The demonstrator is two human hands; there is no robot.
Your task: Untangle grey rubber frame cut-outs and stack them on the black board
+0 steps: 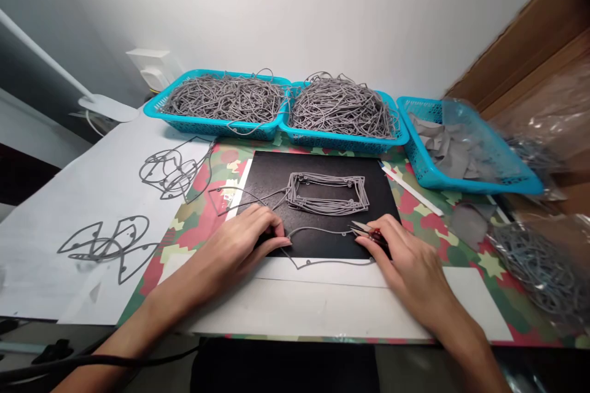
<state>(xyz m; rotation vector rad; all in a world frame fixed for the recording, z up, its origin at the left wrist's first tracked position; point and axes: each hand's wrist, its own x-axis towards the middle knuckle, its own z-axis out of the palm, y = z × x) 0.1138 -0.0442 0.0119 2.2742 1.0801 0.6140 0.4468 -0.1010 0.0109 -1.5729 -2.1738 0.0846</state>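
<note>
A thin grey rubber loop lies across the front edge of a black mat. My left hand pinches its left end between thumb and fingers. At the loop's right end, my right hand is closed around small pointed scissors, whose tips point left; the thumb is by the loop. Just behind the hands, a neat stack of rectangular grey loops rests on the mat. One loose loop extends left from the stack.
Two blue baskets heaped with grey loops stand at the back. A third blue basket holds grey scraps. Tangled loops lie on white paper at left. Bagged loops are at right, with a white strip nearer the mat.
</note>
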